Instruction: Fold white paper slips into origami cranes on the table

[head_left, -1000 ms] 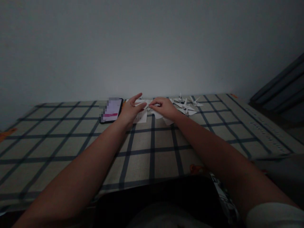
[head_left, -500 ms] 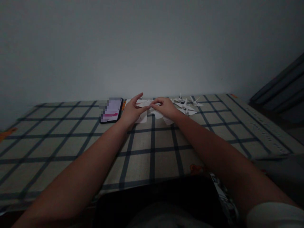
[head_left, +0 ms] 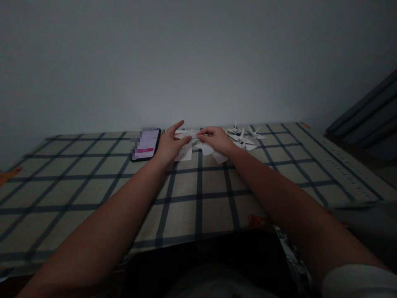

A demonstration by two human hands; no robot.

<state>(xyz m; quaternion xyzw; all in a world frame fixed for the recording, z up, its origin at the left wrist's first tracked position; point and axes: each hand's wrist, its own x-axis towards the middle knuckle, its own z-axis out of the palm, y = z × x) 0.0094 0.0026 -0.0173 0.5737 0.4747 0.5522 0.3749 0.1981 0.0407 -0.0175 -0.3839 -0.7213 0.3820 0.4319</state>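
Observation:
Both arms reach far forward over a checked tablecloth (head_left: 93, 182) in dim light. My left hand (head_left: 169, 145) and my right hand (head_left: 217, 140) meet over a small piece of white folded paper (head_left: 192, 134) near the wall. Each hand pinches an edge of the paper with thumb and fingers; the left index finger sticks up. More loose white paper sheets (head_left: 185, 153) lie flat under the hands.
A phone (head_left: 145, 144) with a lit screen lies left of my left hand. Several finished white paper cranes (head_left: 243, 138) stand to the right of my right hand. A plain wall rises behind the table. Dark furniture (head_left: 366, 116) stands at far right.
The hands shifted only slightly on the folded paper; the right hand's pinch has risen a little. Nothing else moved.

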